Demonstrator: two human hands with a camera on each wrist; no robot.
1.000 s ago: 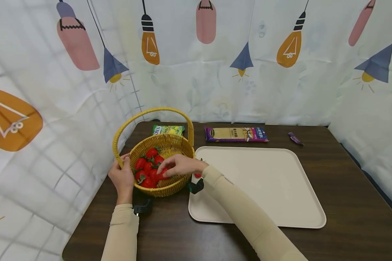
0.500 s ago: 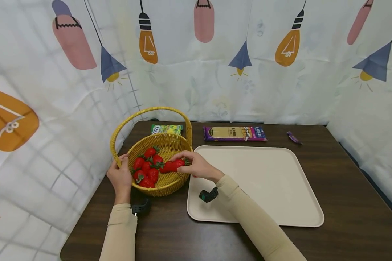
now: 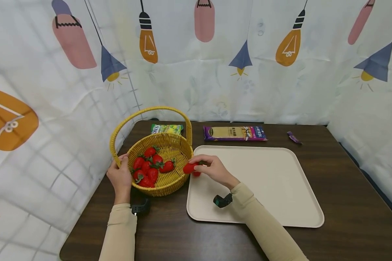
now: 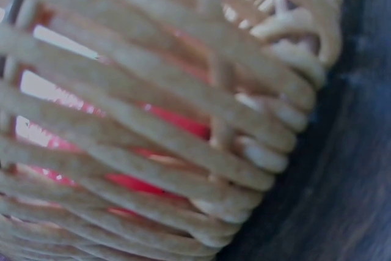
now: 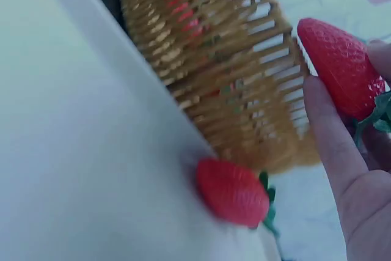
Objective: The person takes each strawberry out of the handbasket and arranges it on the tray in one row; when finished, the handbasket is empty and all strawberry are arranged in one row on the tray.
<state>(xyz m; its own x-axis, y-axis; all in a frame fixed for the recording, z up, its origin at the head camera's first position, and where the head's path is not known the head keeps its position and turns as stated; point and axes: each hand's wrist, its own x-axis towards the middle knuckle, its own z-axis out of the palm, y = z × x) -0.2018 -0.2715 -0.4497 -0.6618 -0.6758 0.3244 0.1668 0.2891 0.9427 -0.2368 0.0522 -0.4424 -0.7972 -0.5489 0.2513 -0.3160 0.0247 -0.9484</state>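
A yellow wicker basket with a tall arched handle stands at the left, several red strawberries inside it. My left hand grips its left side where the handle meets the rim. In the left wrist view, the basket weave fills most of the picture, with red showing through the gaps. Over the tray's left edge, my right hand pinches one strawberry between thumb and fingers. Another strawberry lies on the white tray, just below that hand.
Behind the basket lies a green snack packet. A purple noodle package sits beyond the tray, and a small purple wrapped item is at the back right. A patterned curtain encloses the dark wooden table.
My right hand has lifted a strawberry out of the basket and carried it right, to above the tray's left edge. My left hand keeps its grip on the basket.
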